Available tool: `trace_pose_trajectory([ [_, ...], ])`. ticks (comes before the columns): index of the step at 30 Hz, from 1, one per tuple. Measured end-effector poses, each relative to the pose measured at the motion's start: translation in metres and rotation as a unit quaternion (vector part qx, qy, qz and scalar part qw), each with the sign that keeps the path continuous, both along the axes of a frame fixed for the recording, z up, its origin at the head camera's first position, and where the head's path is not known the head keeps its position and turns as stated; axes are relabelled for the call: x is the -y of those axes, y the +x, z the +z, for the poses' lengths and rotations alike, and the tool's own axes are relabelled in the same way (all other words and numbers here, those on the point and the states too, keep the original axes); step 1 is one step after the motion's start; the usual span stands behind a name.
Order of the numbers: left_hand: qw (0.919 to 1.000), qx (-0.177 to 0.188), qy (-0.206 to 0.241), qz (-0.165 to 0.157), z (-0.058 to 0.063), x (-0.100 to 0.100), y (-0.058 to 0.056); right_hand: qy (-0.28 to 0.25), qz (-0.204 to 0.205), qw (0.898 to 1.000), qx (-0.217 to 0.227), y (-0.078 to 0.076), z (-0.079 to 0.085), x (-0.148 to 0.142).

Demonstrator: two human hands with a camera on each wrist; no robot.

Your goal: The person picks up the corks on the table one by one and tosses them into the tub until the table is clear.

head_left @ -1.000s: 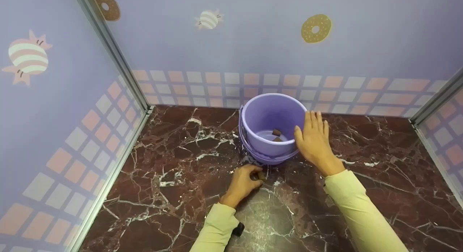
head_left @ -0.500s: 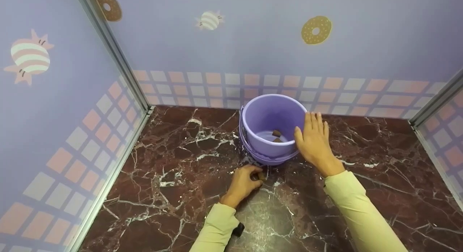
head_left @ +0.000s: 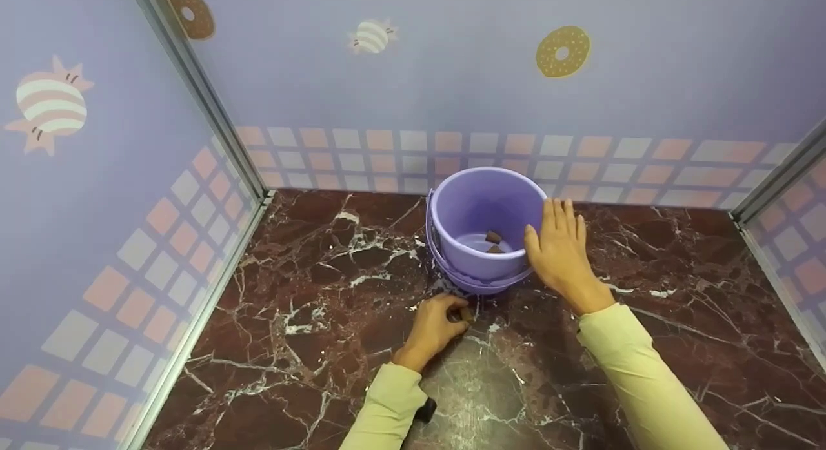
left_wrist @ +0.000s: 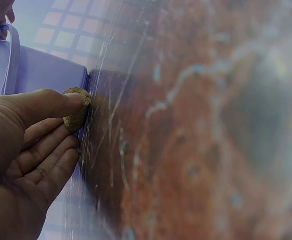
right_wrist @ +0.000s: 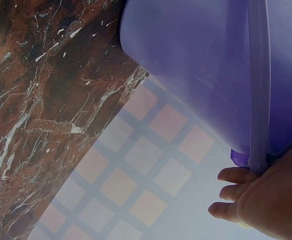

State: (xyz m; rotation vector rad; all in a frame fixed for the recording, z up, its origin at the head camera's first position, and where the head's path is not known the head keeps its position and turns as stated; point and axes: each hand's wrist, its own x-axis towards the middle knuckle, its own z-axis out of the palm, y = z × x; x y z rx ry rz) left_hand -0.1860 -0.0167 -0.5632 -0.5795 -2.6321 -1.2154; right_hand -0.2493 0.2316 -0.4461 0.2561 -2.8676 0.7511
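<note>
A purple bucket [head_left: 481, 269] stands upright on the dark red marbled surface, its handle hanging down on the near side. Two small brown pieces [head_left: 493, 237] lie on its bottom. My right hand [head_left: 563, 256] rests on the bucket's right rim with fingers straight; the right wrist view shows its fingers by the handle joint [right_wrist: 241, 158]. In front of the bucket, my left hand [head_left: 431, 327] pinches a cork [left_wrist: 74, 121] between thumb and fingers, low at the surface. The cork has a speckled yellow-brown face, partly covered by the thumb.
Lilac walls [head_left: 452, 88] with printed sweets and pink and white squares enclose the marbled surface [head_left: 271, 372] at the back and both sides. The bucket stands near the back wall. White flecks are scattered around its base.
</note>
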Motion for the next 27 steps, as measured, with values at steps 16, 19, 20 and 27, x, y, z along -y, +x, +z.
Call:
trace_pose_trajectory([
  [16,0.9999,-0.003,0.014,0.0,-0.0017,0.0041,0.0007,0.001,-0.002,1.0,-0.006,-0.0012,-0.0012,0.0001],
  [19,0.9998,0.004,0.017,-0.002,-0.0003,0.0048,0.0014,0.001,-0.003,1.0,-0.006,-0.0011,-0.0007,0.0002],
  [20,0.9998,0.006,0.019,-0.003,0.0,0.0051,0.0016,0.001,-0.003,1.0,-0.006,-0.0009,-0.0005,0.0002],
  [27,0.9993,0.003,0.036,-0.013,0.0018,0.0077,0.0036,0.002,-0.004,1.0,-0.003,0.0002,0.0009,0.0009],
])
